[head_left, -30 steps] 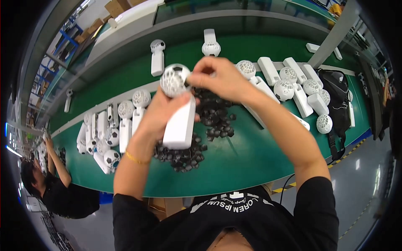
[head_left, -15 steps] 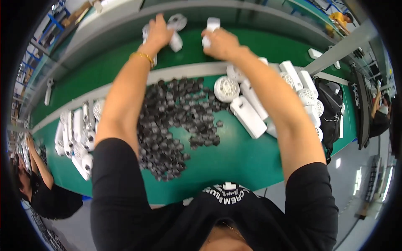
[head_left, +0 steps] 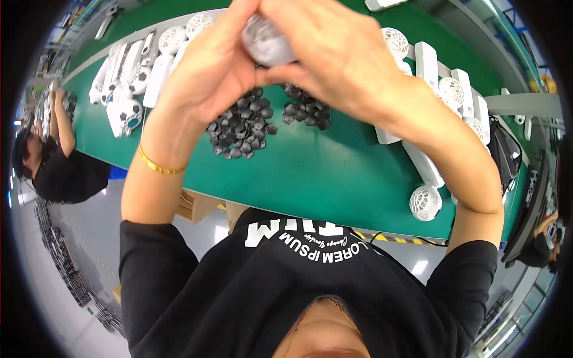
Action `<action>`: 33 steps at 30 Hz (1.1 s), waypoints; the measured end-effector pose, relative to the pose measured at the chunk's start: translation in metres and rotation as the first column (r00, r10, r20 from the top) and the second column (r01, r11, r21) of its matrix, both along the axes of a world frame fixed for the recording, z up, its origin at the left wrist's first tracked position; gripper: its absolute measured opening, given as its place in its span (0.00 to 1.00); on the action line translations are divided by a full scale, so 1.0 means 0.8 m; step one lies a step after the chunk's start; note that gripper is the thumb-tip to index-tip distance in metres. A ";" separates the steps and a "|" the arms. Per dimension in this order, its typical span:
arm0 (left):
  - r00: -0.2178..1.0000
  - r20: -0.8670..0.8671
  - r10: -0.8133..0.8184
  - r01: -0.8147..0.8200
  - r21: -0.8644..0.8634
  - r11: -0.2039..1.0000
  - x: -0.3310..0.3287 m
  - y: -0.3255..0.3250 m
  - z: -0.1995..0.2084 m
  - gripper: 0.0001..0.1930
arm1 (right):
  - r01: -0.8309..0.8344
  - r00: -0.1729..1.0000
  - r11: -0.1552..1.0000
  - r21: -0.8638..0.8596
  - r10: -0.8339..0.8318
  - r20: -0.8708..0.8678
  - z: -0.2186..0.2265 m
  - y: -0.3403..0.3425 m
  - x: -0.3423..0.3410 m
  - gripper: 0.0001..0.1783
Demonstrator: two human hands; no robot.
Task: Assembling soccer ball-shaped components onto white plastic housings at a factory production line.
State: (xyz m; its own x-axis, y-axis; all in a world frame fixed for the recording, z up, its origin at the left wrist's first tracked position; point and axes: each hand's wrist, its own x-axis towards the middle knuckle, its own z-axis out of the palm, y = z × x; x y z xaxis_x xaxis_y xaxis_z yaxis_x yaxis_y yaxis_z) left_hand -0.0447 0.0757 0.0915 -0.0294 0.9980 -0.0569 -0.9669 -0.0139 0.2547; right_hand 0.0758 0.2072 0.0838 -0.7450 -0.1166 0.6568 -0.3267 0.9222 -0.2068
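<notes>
Ball (head_left: 267, 43) sits between both hands (head_left: 209, 68) (head_left: 340, 56), well apart from tabletop's near edge (head_left: 280, 212).

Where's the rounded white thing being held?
At the head view's top centre, the rounded white thing is between the left hand and right hand, above black pieces.

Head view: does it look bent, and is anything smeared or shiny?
In the head view, the green table's near edge curves and the corners go black, as fisheye lenses do; in that same head view, the pale rounded thing between the left hand and right hand looks soft; again in the head view, glare patches whiten the floor.
</notes>
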 end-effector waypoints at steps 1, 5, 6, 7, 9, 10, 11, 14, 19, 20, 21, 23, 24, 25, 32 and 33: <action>1.000 -0.003 0.016 -0.016 0.006 1.000 0.002 -0.016 -0.005 0.29 | -0.005 0.999 1.000 0.012 0.005 0.053 -0.001 -0.016 0.000 0.26; 0.853 -0.480 0.205 -0.307 -0.144 0.941 0.002 -0.088 -0.051 0.19 | -0.232 0.952 0.920 -0.316 0.282 0.123 0.008 -0.050 0.005 0.30; 0.863 -0.452 0.228 -0.319 -0.137 0.938 0.005 -0.101 -0.059 0.19 | -0.164 0.974 0.895 -0.414 0.213 0.074 -0.008 -0.060 -0.002 0.22; 0.872 -0.422 0.248 -0.329 -0.131 0.935 0.008 -0.113 -0.066 0.20 | -0.154 0.977 0.901 -0.406 0.200 0.075 -0.017 -0.061 0.000 0.22; 0.846 -0.452 0.285 -0.382 -0.140 0.913 0.016 -0.138 -0.074 0.21 | 0.035 0.971 0.945 -0.326 0.045 0.235 -0.029 -0.055 0.012 0.14; 0.851 -0.419 0.315 -0.402 -0.137 0.905 0.018 -0.151 -0.077 0.23 | 0.126 0.956 0.941 -0.314 -0.031 0.291 -0.039 -0.056 0.018 0.11; 0.857 -0.387 0.340 -0.417 -0.133 0.899 0.016 -0.161 -0.080 0.24 | 0.185 0.941 0.937 -0.296 -0.082 0.327 -0.053 -0.056 0.022 0.10; 0.867 -0.383 0.319 -0.375 -0.081 0.923 0.012 -0.181 -0.106 0.27 | 0.261 0.933 0.935 -0.239 -0.181 0.310 -0.099 -0.064 0.019 0.09; 0.853 -0.428 0.298 -0.359 -0.067 0.931 0.009 -0.188 -0.128 0.26 | 0.358 0.881 0.924 -0.137 -0.285 0.378 -0.118 -0.081 -0.002 0.09; 0.824 -0.466 0.323 -0.401 -0.077 0.913 0.014 -0.186 -0.125 0.26 | 0.381 0.856 0.919 -0.104 -0.307 0.416 -0.120 -0.083 -0.006 0.10; 0.827 -0.464 0.319 -0.396 -0.076 0.915 0.014 -0.185 -0.126 0.26 | 0.386 0.853 0.917 -0.102 -0.313 0.418 -0.121 -0.085 -0.009 0.10; 0.810 -0.486 0.330 -0.418 -0.083 0.905 0.015 -0.187 -0.129 0.25 | 0.380 0.852 0.925 -0.007 -0.346 0.393 -0.123 -0.091 -0.011 0.10; 0.801 -0.495 0.337 -0.432 -0.089 0.897 0.015 -0.189 -0.131 0.25 | 0.372 0.852 0.927 0.039 -0.358 0.382 -0.122 -0.095 -0.013 0.10; 0.804 -0.489 0.337 -0.433 -0.094 0.897 0.015 -0.190 -0.132 0.25 | 0.371 0.849 0.928 0.041 -0.356 0.390 -0.121 -0.097 -0.015 0.10; 0.750 -0.558 0.355 -0.477 -0.085 0.875 0.012 -0.186 -0.132 0.23 | 0.361 0.784 0.875 0.322 -0.472 0.403 -0.107 -0.118 -0.029 0.06; 0.749 -0.557 0.357 -0.482 -0.089 0.872 0.012 -0.186 -0.133 0.23 | 0.355 0.786 0.878 0.321 -0.466 0.406 -0.104 -0.123 -0.031 0.06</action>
State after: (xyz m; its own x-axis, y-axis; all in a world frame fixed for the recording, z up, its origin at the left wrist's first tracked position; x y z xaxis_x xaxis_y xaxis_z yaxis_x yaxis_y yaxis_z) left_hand -0.0348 -0.0733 -0.0151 -0.5288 0.8403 -0.1194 -0.6023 -0.2724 0.7504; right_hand 0.0513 0.1087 0.0010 -0.9595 0.1739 0.2217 0.1752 0.9844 -0.0139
